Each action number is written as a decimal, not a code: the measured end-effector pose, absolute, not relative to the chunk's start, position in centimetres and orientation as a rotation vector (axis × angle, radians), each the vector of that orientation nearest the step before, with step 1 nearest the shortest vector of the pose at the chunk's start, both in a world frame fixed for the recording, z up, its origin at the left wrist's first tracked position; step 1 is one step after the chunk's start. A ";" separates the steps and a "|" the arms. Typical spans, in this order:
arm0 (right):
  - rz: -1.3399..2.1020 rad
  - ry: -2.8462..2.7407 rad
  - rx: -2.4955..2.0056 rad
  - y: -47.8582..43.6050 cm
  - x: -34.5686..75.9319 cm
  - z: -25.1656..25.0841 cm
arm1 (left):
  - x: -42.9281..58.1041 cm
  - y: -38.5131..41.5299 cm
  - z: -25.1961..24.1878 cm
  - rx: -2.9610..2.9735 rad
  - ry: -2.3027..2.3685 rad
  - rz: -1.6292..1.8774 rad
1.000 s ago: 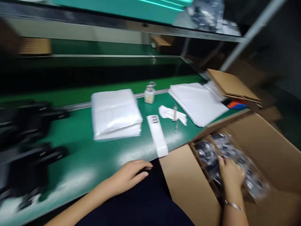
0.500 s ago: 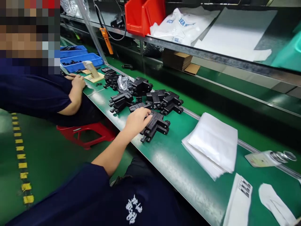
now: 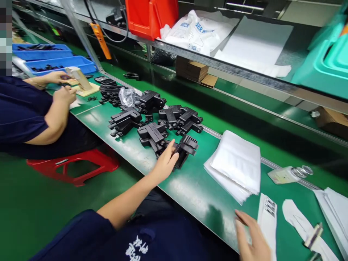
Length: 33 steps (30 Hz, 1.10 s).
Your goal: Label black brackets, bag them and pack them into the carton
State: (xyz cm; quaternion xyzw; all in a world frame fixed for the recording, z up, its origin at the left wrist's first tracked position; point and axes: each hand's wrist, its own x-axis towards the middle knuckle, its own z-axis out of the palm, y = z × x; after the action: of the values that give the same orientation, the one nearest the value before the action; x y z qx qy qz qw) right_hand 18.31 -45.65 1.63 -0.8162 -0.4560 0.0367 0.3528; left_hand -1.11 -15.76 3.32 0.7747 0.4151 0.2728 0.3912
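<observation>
My left hand [image 3: 165, 164] is closed round a black plastic part [image 3: 186, 148] with a ribbed end, which sits tilted up over the green bench. Right beside it lies another black plastic assembly [image 3: 153, 133], in front of several similar ones. My right hand [image 3: 252, 237], a little blurred, hovers at the bench's front edge with thumb and fingers apart and nothing visible between them. A white strip with printed labels [image 3: 268, 217] lies just beside that hand. Farther back is a stack of clear plastic bags [image 3: 236, 159].
A co-worker's hands [image 3: 63, 90] are at a beige fixture [image 3: 80, 79] on the left, near blue bins [image 3: 73, 65]. A clear bottle [image 3: 288, 174] lies at the bench's back edge. The metal shelf [image 3: 217, 61] overhead holds a red bin [image 3: 150, 18].
My left hand has tipped the black part up from the pile and turned it. My right hand has come into view at lower right. The view has swung right.
</observation>
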 end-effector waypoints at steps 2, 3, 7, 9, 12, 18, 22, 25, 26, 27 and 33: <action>0.321 -1.179 -2.013 -42.4 15.6 0.9 | 0.0 -18.9 2.3 1.762 0.847 0.718; 0.376 -1.184 -1.945 -41.0 14.5 0.7 | 0.7 -20.6 1.8 1.693 0.766 0.688; 0.482 -1.117 -1.881 -38.3 12.7 1.0 | 2.3 -26.1 0.4 1.618 0.488 0.455; 0.424 -1.088 -1.903 -39.1 13.4 1.4 | 2.4 -26.4 0.3 1.590 0.338 0.371; 0.318 -1.187 -1.951 -41.5 15.4 2.1 | 2.8 -24.5 0.9 1.355 0.212 0.279; 0.051 -1.583 -2.027 -44.5 17.5 3.1 | 4.7 -22.4 1.2 1.506 0.375 0.072; 0.245 -1.117 -1.964 -45.8 18.2 2.5 | 5.0 -24.0 0.5 1.557 0.487 0.213; 0.627 -0.597 -1.826 -46.4 18.9 1.4 | 4.6 -24.7 0.3 1.678 0.431 0.307; 0.746 -0.476 -1.745 -46.3 19.0 1.0 | 4.4 -24.9 0.3 1.734 0.410 0.326; 0.838 -0.388 -1.656 -46.2 19.1 0.8 | 4.2 -25.0 0.3 1.789 0.391 0.344; 0.904 -0.282 -1.460 -45.8 19.3 0.3 | 4.1 -26.2 -0.1 1.875 0.363 0.395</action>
State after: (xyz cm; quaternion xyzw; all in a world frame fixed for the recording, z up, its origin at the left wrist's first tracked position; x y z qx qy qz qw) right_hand 19.32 -45.78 0.34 -0.6412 -0.1240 0.3972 0.6448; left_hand 4.13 -26.17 -0.11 0.7959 0.1541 0.1676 0.5610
